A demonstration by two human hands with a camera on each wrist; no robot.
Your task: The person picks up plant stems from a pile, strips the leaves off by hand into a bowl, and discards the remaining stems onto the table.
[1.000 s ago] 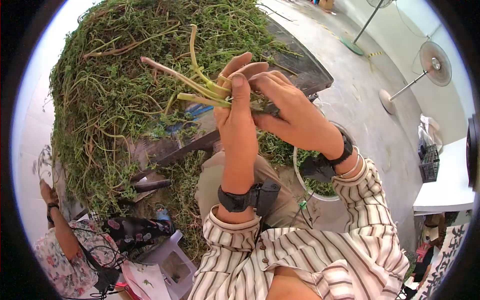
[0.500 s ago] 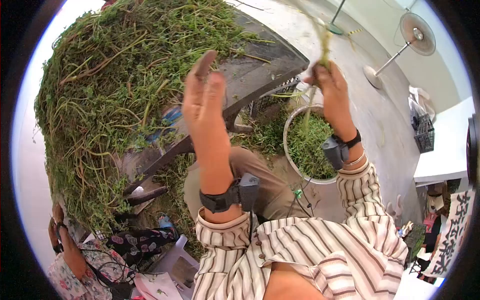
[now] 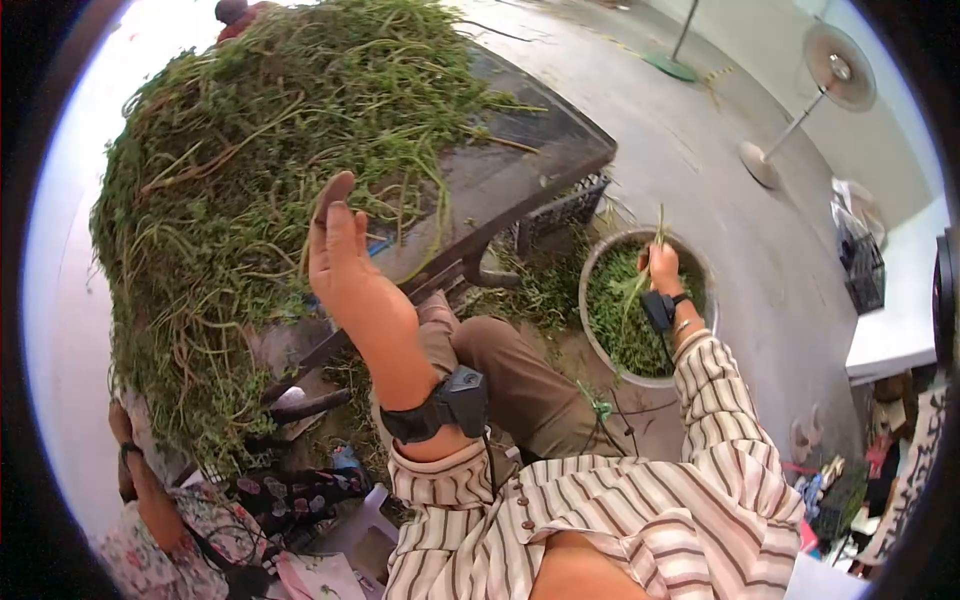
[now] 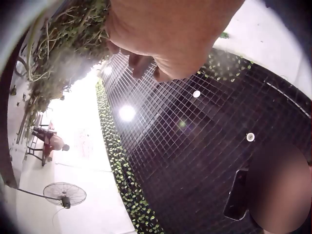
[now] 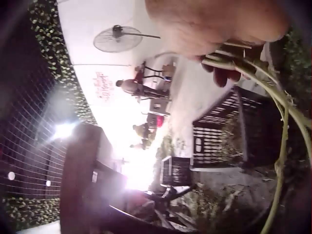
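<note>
My left hand is raised in the middle of the head view with its fingers straight and together, holding nothing, its tips up against the edge of the big heap of greens that fills the upper left of the frame. The heap lies on the dark bench, whose bare corner shows to the right of it. My right hand is out at the right of the frame, over the round metal basin on the floor, its fingers curled round a small bunch of green stems; the stems hang down into the cut greens already lying in the basin. In the right wrist view the same stems curve down from under my fingers. A black crate sits under the bench corner, just left of the basin. A standing fan is at the upper right, well apart
</note>
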